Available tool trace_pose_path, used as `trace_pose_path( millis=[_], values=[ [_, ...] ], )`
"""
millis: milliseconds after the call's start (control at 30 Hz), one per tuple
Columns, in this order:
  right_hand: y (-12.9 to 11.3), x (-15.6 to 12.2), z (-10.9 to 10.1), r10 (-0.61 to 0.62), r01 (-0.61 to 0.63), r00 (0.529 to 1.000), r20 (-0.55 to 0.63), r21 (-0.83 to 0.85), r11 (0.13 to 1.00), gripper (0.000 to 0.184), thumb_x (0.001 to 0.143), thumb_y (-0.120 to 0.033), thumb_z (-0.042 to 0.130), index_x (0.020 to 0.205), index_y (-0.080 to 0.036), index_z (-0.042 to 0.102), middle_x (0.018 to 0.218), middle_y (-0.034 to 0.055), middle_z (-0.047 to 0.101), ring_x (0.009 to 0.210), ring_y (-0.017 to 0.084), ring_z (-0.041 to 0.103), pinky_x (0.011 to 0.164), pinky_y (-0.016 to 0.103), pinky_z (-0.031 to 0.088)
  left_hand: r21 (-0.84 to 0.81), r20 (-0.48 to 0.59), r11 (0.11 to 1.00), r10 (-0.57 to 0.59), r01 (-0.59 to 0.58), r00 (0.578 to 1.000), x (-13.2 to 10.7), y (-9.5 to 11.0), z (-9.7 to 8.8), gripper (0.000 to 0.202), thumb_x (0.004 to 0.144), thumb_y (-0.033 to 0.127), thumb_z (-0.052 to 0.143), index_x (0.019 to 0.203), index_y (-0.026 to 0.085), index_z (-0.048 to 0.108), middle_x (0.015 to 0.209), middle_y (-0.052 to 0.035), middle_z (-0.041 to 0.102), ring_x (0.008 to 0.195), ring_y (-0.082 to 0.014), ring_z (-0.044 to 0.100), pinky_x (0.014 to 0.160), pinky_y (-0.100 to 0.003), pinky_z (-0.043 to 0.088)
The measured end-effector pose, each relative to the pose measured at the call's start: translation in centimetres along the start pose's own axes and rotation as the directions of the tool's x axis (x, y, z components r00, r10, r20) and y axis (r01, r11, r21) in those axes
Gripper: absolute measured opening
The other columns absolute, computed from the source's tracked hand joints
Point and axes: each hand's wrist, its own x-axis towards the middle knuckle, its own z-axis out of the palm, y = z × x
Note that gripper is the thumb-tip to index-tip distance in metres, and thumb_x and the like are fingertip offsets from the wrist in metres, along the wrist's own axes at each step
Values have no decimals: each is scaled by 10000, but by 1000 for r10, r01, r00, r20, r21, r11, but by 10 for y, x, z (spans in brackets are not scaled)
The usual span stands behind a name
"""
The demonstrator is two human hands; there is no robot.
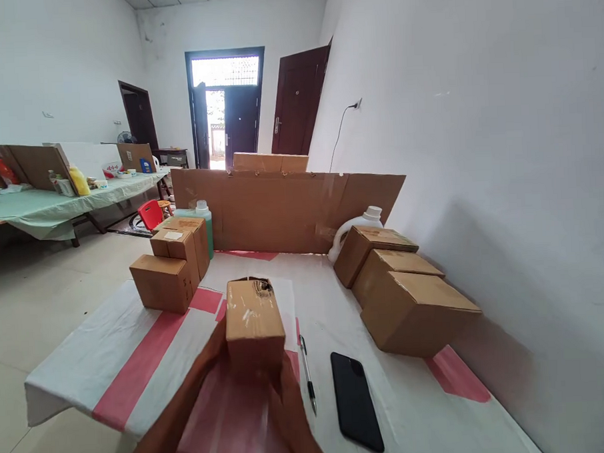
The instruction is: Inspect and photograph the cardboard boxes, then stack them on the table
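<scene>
I hold a small brown cardboard box (254, 324) upright over the near middle of the table, its top flap torn. My left hand (208, 364) grips its lower left side. My right hand (289, 400) presses the lower right side from beneath. Both hands are closed on the box, and its bottom is hidden by my fingers. A pen (307, 373) and a black phone (356, 401) lie just right of my hands on the white and red tablecloth (137, 354).
Three cardboard boxes (173, 265) stand at the left, a green bottle (204, 221) behind them. Three larger boxes (405, 295) line the right wall, a white jug (357, 227) behind. A cardboard screen (281, 207) closes the far edge. Another table (55, 204) stands far left.
</scene>
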Motion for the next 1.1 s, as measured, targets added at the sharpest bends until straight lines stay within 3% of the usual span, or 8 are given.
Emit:
trace_pose_path(
  millis=[133, 300, 400, 500, 600, 667, 867, 1100],
  values=[
    [-22, -18, 5, 184, -193, 981, 67, 176, 965, 694, 944, -623, 561, 1495, -207, 489, 1372, 156, 673, 1234, 330, 660, 956, 424, 566, 112, -52, 994, 12, -6, 999, -47, -14, -15, 731, 862, 803, 524, 1203, 191, 731, 1336, -153, 706, 1317, -397, 582, 1181, -588, 375],
    [-63, -23, 5, 297, -283, 955, -21, 250, 926, 982, 904, -749, 548, 1669, -326, 101, 1602, 126, 475, 1401, 337, 531, 1055, 486, 515, 259, -164, 965, 1, 42, 986, -117, 22, -57, 580, 973, 655, 488, 1366, 252, 627, 1365, -99, 693, 1296, -334, 609, 1131, -505, 440],
    [-80, -23, 37, 400, -445, 895, 196, 358, 821, 1049, 819, -858, 551, 1652, -351, 164, 1555, 145, 517, 1257, 368, 640, 856, 505, 610, 311, -310, 949, 58, 43, 949, -153, 55, -75, 587, 957, 640, 515, 1394, 256, 594, 1417, -91, 656, 1297, -316, 610, 1092, -439, 486],
    [-96, -26, 84, 364, -580, 793, 488, 420, 698, 1074, 770, -924, 520, 1595, -280, 278, 1172, 170, 738, 818, 310, 772, 594, 407, 607, 373, -488, 927, 156, 43, 859, -167, 79, -93, 632, 899, 648, 585, 1391, 251, 584, 1410, -89, 652, 1249, -315, 633, 1045, -416, 521],
    [-111, -20, 130, 266, -618, 717, 644, 411, 670, 995, 800, -932, 450, 1492, -219, 381, 889, 115, 761, 614, 243, 748, 543, 337, 573, 480, -647, 870, 261, 115, 717, -156, 89, -119, 698, 816, 651, 650, 1357, 212, 609, 1377, -104, 665, 1254, -333, 621, 1089, -431, 487],
    [-118, -8, 155, 232, -634, 681, 694, 401, 661, 938, 816, -920, 443, 1394, -180, 449, 820, 99, 748, 603, 235, 744, 538, 326, 573, 485, -697, 860, 269, 160, 665, -139, 93, -141, 741, 777, 663, 644, 1334, 174, 632, 1367, -127, 674, 1267, -349, 612, 1099, -436, 475],
    [-130, 45, 201, 282, -678, 644, 711, 361, 640, 640, 999, -721, 382, 1268, -144, 438, 782, 96, 749, 606, 225, 755, 554, 330, 595, 453, -639, 878, 198, 155, 743, -75, 104, -202, 726, 710, 673, 676, 1238, 178, 731, 1237, -103, 758, 1156, -336, 666, 997, -398, 517],
    [-135, 81, 226, 291, -725, 590, 753, 335, 602, 591, 1055, -636, 335, 1348, -125, 383, 813, 132, 767, 637, 235, 775, 555, 314, 584, 446, -644, 878, 177, 177, 744, -17, 95, -235, 707, 697, 654, 683, 1164, 129, 758, 1150, -120, 782, 1040, -301, 691, 880, -359, 530]
  ],
)
